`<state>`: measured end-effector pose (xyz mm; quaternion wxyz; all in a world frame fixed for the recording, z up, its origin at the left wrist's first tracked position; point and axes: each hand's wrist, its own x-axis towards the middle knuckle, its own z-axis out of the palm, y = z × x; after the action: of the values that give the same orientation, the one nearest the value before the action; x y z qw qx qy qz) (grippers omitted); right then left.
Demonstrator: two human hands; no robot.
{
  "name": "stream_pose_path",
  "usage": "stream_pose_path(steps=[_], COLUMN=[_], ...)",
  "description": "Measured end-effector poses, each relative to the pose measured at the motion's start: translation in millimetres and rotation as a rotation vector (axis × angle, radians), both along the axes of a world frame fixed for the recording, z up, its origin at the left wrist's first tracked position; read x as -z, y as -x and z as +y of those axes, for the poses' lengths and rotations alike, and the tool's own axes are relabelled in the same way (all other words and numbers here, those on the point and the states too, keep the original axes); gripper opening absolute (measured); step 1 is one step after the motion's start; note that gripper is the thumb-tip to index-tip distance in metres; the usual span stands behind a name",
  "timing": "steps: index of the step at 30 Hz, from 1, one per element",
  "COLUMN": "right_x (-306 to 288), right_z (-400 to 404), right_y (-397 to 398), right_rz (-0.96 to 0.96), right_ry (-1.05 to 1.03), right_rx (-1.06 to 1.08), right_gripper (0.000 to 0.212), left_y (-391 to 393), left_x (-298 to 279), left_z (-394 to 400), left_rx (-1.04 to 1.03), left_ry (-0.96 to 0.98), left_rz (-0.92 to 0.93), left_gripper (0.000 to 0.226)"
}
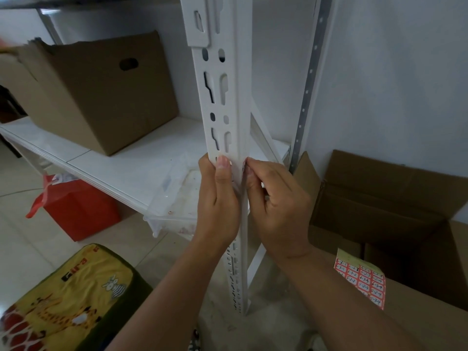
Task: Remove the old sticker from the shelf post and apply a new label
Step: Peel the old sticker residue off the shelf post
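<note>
Bracing shelf post (222, 102) with left hand (218, 198) clamped around it, right hand (276, 206) fingertips pinching sticker (243, 168) at post's right edge; label sheet (362, 277) parked near right for reach

A cardboard box (98, 95) sits on the shelf (121, 160) left of the shelf post (228, 102), with a bag (76, 206) on the floor beneath the shelf, an open carton (395, 211) right of the post, and a label sheet (362, 279) on the carton's near flap.
</note>
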<state>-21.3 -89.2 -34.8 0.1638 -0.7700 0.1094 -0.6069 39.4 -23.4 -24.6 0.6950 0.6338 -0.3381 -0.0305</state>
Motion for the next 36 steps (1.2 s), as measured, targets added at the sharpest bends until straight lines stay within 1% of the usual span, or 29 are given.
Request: stream_pose_path(steps=[3,6,7,12,15,19,23,27,33,36], right_x=[-0.1,-1.4,-1.9,-2.9,-2.0,-1.6,-1.9,-1.0,2.3,2.8], right_z=[-0.3,-0.7,-0.6,-1.6,-1.6,2.2,2.9,5.2,5.9,5.9], right_y=[0.2,0.5,0.7,1.6,3.0,2.2,0.2,-1.0,-2.5,-2.6], right_rz=[0.002,0.000,0.003,0.014,-0.001,-0.035,-0.033,-0.018,-0.005,-0.005], right_ry=[-0.018,-0.031,-0.039,-0.075,-0.106,-0.131,-0.114,-0.114,-0.103,-0.106], right_rx=[-0.021,-0.034,-0.036,-0.049,-0.082,-0.087,-0.067,-0.035,-0.011,-0.012], right_gripper=[0.023,0.021,0.021,0.016,0.020,0.022,0.023,0.029,0.016,0.016], left_y=[0.9,0.3,0.2,2.5,2.7,2.6,2.1,-0.1,3.3,4.2], left_x=[0.5,0.6,0.5,-0.5,0.6,1.4,1.3,2.7,2.4,2.5], left_z=[-1.1,-1.7,-2.1,-4.2,-5.0,-4.9,-5.4,-6.3,-7.7,-7.7], left_rx=[-0.014,-0.019,-0.020,-0.040,-0.033,-0.025,-0.020,-0.021,-0.038,-0.041], left_ry=[-0.001,0.013,0.021,0.041,0.043,0.048,0.066,0.075,0.072,0.072], left_rz=[0.000,0.003,0.001,0.020,0.033,0.035,0.022,0.026,0.041,0.032], left_gripper=[0.030,0.044,0.045,0.031,0.032,0.025,0.028,0.032,0.032,0.033])
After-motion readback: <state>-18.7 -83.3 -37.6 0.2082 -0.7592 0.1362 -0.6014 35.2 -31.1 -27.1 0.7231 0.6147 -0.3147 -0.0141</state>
